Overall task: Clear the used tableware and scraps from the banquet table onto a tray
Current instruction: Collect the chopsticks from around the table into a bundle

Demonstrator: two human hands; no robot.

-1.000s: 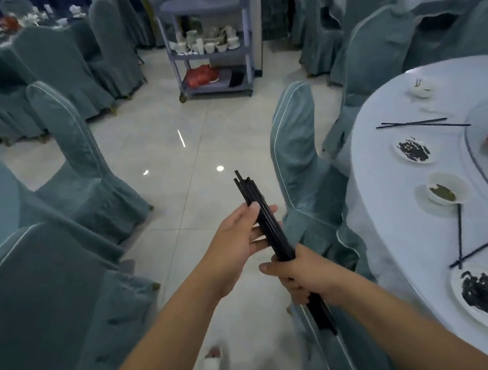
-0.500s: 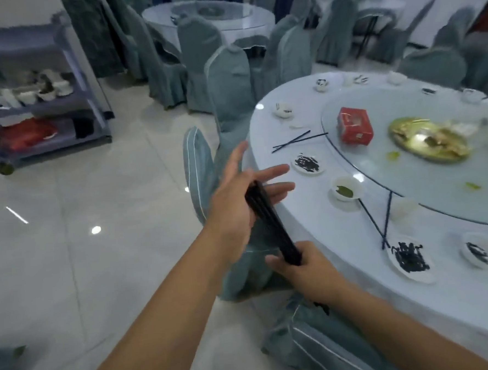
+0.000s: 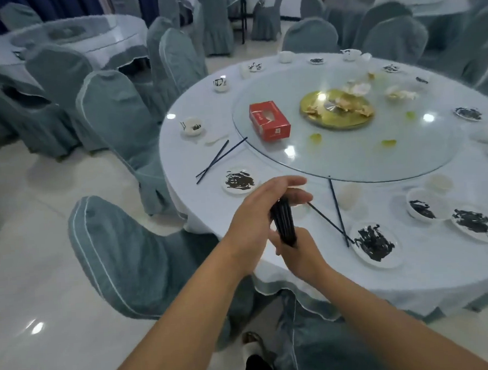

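At lower centre, the right hand point(image 3: 297, 251) grips the lower end of a bundle of black chopsticks point(image 3: 283, 222), fingers closed round it. The left hand point(image 3: 256, 215) lies against the bundle's upper end, fingers held out nearly straight. Half a second ago the bundle stood longer and more tilted; it now looks foreshortened, over the round table's point(image 3: 414, 271) near edge. Beyond, right of centre, two loose chopsticks point(image 3: 335, 207) cross beside a plate of dark scraps point(image 3: 373, 244). Farther up, the red box point(image 3: 269, 121) and gold platter point(image 3: 336, 109), formerly at upper right, now sit near centre.
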